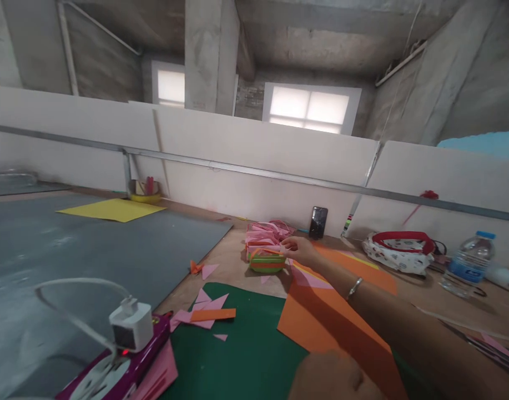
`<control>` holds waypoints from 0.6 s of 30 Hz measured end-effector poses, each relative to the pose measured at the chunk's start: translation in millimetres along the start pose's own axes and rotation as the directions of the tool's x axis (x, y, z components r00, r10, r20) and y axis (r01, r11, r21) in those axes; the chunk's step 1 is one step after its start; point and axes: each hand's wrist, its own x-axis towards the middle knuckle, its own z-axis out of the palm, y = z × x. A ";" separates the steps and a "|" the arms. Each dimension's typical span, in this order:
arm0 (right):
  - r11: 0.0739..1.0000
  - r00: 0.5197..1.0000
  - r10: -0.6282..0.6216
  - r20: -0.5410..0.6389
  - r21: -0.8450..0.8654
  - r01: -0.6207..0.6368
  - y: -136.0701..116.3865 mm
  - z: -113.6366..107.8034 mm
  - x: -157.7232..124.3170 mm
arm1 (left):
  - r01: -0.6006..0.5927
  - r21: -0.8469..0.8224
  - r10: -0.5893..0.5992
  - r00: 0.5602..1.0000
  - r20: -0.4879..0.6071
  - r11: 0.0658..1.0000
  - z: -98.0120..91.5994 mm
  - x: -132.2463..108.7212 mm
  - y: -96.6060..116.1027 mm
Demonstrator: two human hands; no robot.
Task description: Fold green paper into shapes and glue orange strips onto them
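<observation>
My right hand [298, 249], with a bracelet at its wrist, reaches to a pile of folded pink paper pieces [265, 233]. Its fingers are pinched together at the pile's right edge; what lies between them is too small to tell. A small green container with orange bands [266, 262] sits just in front of the pile. At the bottom edge, my left hand [337, 378] is blurred and cut off, over a large orange sheet [321, 316]; its fingers are hidden. Pink scraps [208, 305] and an orange strip [215, 315] lie on a green mat [237, 344].
A purple power strip [150, 344] with a white charger [131, 325] stands at lower left. Yellow paper [112, 210] lies on the grey surface. Along the back are a phone [318, 222], a white-and-red fabric pouch [399, 253] and a water bottle [468, 264].
</observation>
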 end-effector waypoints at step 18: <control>0.953 0.964 -0.249 -0.088 -0.201 0.228 -67.9 -57.7 -283.2 | 0.450 -0.375 -0.400 0.893 0.207 0.811 -64.6 -9.7 46.6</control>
